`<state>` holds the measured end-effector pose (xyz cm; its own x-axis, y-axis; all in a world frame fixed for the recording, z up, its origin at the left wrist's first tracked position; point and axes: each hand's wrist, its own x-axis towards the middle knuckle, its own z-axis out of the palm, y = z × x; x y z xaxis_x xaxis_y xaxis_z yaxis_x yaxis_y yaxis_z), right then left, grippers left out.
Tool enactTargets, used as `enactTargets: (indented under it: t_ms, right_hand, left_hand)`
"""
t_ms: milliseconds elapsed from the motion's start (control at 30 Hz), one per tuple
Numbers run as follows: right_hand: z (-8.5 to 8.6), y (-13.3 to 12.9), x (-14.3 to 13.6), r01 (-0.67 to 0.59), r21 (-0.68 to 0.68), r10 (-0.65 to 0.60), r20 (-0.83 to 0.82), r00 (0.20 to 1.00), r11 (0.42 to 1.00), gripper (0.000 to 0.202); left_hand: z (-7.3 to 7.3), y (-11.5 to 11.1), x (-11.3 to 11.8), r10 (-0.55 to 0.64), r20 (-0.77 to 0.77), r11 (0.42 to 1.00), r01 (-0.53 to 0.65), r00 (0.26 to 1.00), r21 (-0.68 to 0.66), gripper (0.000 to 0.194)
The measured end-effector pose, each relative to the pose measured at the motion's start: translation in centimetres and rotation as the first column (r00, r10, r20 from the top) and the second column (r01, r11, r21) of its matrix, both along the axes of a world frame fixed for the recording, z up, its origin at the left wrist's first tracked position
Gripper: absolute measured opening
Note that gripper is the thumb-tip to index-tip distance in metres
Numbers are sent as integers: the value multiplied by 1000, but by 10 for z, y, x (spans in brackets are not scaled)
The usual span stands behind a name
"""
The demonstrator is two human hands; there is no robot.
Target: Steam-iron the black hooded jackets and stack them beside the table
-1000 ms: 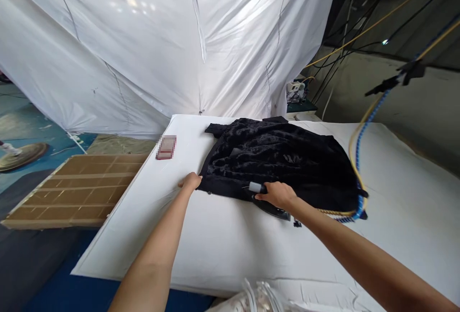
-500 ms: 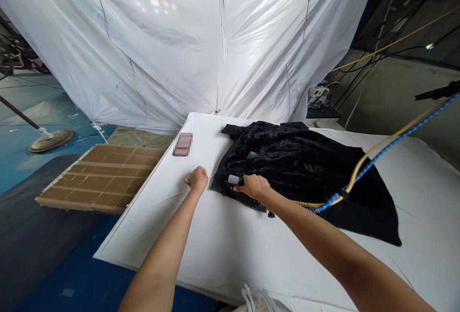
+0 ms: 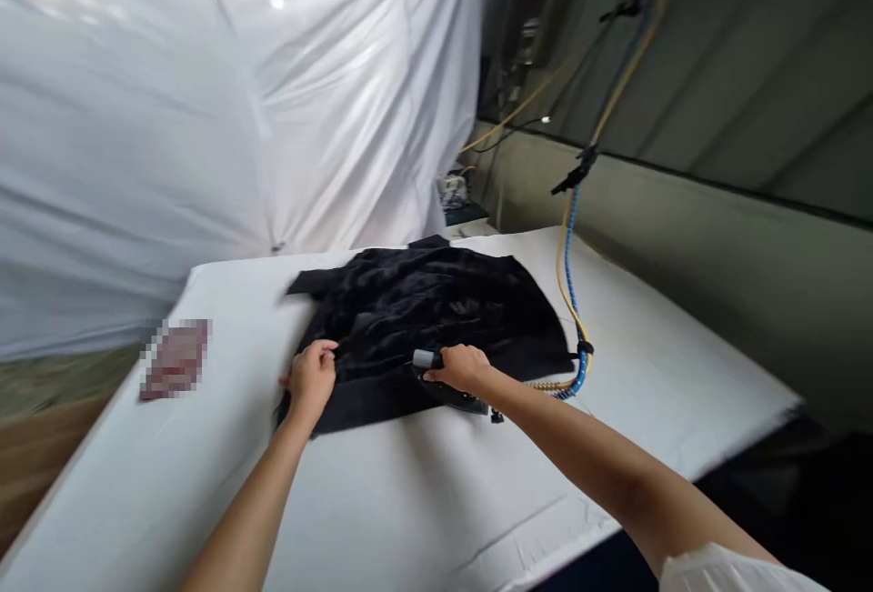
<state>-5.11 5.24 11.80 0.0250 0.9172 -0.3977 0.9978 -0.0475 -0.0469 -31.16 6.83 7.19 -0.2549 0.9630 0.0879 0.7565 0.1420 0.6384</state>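
Note:
A black garment (image 3: 423, 310) lies spread on the white-covered table (image 3: 382, 501). My right hand (image 3: 464, 367) is wrapped round the handle of a dark iron (image 3: 450, 396) with a grey end, which rests on the garment's near edge. Yellow and blue hoses (image 3: 567, 255) run from the iron up to the right. My left hand (image 3: 314, 378) is at the garment's left edge, fingers curled together against the cloth; whether they pinch it is hard to make out.
A pixelated reddish object (image 3: 175, 360) lies on the table's left part. White sheeting (image 3: 225, 119) hangs behind the table. A brown cardboard piece (image 3: 47, 456) is low at the left. The hoses hang from above at the right.
The view has swung to the right. My left hand has moved from bare table onto the garment's left edge. My right hand still grips the iron, and the garment's near edge now lies straighter.

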Motion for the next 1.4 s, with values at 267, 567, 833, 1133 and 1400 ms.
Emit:
enactTargets:
  t_ms: [267, 567, 833, 1133, 1400]
  right_hand:
    - [6, -31, 176, 352, 41, -353, 17, 935, 935, 50]
    - [-1, -22, 299, 513, 40, -513, 0, 858, 858, 55]
    - [-6, -18, 319, 451, 13, -450, -43, 892, 893, 57]
    - [-11, -17, 339, 475, 15, -474, -36, 880, 880, 61]
    - [-5, 4, 416, 682, 14, -681, -28, 731, 731, 72]
  left_hand:
    - [10, 13, 121, -276, -104, 961, 275, 955, -29, 23]
    - [1, 21, 271, -507, -154, 862, 497, 848, -102, 24]
    - [-11, 30, 309, -482, -220, 875, 453, 848, -171, 22]
    - [-19, 26, 326, -512, -259, 856, 461, 819, -233, 23]
    - [-29, 12, 352, -526, -424, 841, 377, 737, -387, 60]
